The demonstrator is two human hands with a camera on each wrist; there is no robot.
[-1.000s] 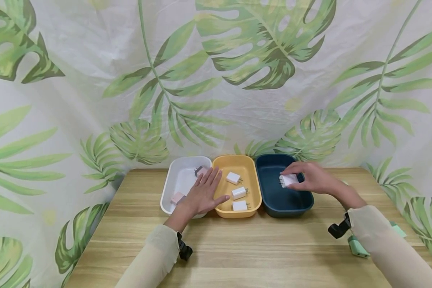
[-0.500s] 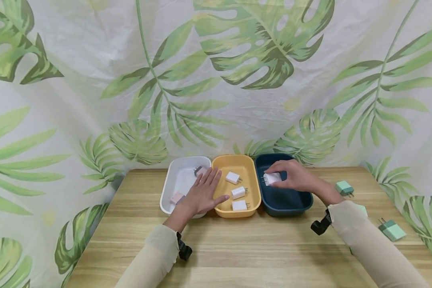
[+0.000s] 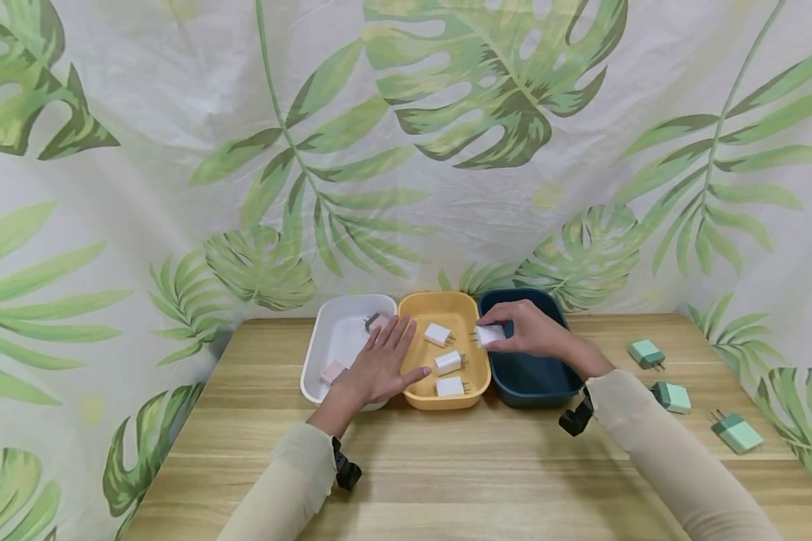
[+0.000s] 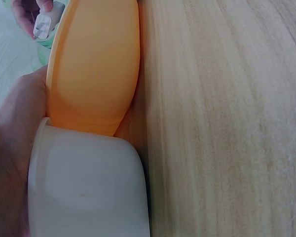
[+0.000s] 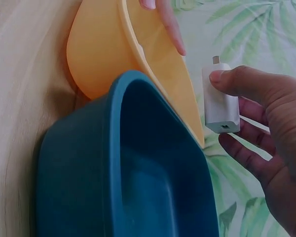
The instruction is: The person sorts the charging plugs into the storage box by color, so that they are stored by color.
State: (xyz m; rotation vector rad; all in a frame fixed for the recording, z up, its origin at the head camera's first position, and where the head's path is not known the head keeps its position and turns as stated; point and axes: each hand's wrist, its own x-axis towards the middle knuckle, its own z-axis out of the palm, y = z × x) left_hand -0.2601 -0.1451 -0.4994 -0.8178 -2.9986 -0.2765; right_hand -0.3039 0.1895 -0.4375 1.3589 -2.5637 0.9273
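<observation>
My right hand [image 3: 531, 330] pinches a white plug charger [image 3: 490, 335] between thumb and fingers, above the rim shared by the yellow and dark blue bins. In the right wrist view the charger [image 5: 221, 101] shows its port end, with a metal prong at the far end. The left hand [image 3: 379, 364] lies with fingers spread over the adjoining rims of the white bin [image 3: 309, 361] and yellow bin [image 3: 440, 300]. Several white chargers [image 3: 449, 363] lie in the yellow bin. Pink-and-grey chargers [image 3: 334, 372] sit in the white bin, partly covered by the left hand.
The dark blue bin [image 3: 534, 383] stands right of the yellow one, against the leaf-patterned cloth [image 3: 406, 150]. On the right of the wooden table [image 3: 446, 473] lie green chargers [image 3: 737, 433]. One is partly behind the right sleeve [image 3: 677, 451].
My right hand has moved left with the white charger, from over the dark blue bin to the yellow bin's edge. The green chargers have come into view. The left hand has stayed put.
</observation>
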